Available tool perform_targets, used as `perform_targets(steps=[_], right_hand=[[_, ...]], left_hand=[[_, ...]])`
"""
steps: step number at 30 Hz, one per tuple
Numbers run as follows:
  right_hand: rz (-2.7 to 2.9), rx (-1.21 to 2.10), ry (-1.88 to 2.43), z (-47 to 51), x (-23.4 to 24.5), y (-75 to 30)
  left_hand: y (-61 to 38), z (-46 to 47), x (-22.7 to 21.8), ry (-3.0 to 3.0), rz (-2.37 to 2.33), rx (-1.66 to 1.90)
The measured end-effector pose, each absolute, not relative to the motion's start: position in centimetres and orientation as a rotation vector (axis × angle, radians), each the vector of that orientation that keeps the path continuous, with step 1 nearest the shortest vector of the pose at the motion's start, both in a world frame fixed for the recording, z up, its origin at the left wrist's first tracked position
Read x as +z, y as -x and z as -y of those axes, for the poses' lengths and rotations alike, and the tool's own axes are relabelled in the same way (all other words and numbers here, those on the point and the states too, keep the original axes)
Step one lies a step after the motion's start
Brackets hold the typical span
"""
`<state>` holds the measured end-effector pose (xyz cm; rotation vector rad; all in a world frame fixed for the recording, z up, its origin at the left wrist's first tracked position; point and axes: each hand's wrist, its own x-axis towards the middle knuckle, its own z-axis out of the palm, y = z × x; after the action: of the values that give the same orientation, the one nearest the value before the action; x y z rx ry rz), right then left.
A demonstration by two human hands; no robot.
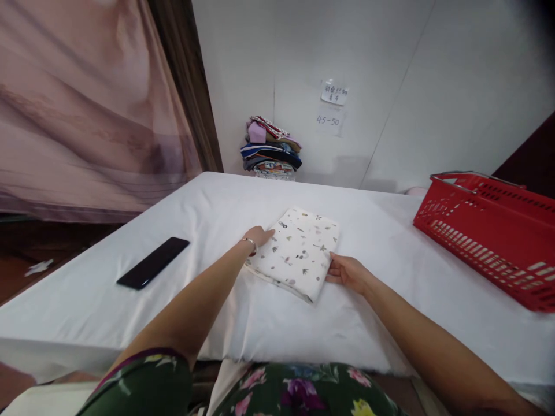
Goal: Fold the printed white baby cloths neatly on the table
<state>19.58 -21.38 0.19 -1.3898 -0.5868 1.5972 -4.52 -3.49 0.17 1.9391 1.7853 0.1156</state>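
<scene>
A folded white cloth (299,248) with small printed leaves and other little figures lies flat on the table in front of me, turned at a slant. My left hand (259,237), with a bracelet at the wrist, grips its left edge; a finger rests on top and the others are hidden. At the right edge my right hand (348,271) pinches the cloth, thumb on top and fingers partly beneath the side.
The table has a white cover (373,225). To the left lies a black phone-like slab (154,263). A red plastic basket (489,231) stands at the right. Several folded fabrics make a stack (271,149) by the wall, beyond the far edge. A pink curtain (87,104) hangs at left.
</scene>
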Motion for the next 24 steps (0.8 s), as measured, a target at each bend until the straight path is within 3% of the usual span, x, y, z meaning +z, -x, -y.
perform_targets(steps=[9, 16, 22, 24], right_hand=[[0.838, 1.289, 1.484, 19.5, -2.9, -23.2], [0.96, 1.227, 1.889, 21.3, -1.0, -30.4], [1.253, 0.585, 2.032, 20.9, 2.0, -27.1], [1.38, 0.535, 1.934, 20.1, 3.6, -24.4]], left_hand=[[3.6, 5.7, 0.0, -1.872, -1.728, 0.134], [1.9, 12.5, -0.1, -1.743, -1.251, 0.005], [2.2, 11.6, -0.6, -1.624, -1.24, 0.081], [2.0, 10.3, -1.0, -1.56, -1.3, 0.221]])
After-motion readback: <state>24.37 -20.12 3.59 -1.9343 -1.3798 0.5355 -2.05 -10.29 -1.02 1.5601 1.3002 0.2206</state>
